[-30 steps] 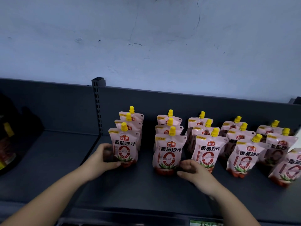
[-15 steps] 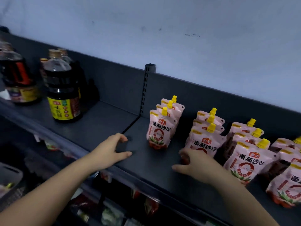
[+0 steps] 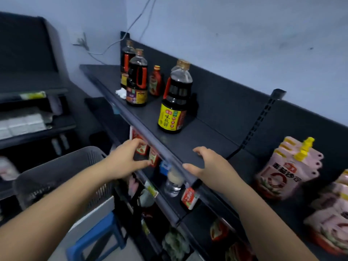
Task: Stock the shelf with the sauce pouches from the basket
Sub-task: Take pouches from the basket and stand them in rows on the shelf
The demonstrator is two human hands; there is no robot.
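Both forearms bare, no sleeves or jewellery.

You're standing in a small shop aisle. Dark metal shelving (image 3: 197, 140) with price-tag rails runs from 7 toward 12 o'clock, soy sauce bottles (image 3: 174, 102) at 12 o'clock, rows of identical sauce pouches (image 3: 282, 170) at 3 o'clock, a grey basket (image 3: 62, 172) at 9 o'clock.

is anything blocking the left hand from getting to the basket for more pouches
Nothing visible does. The left hand hangs empty just right of the grey basket, whose open top sits below and left of it with clear air between. The basket's contents are not visible.
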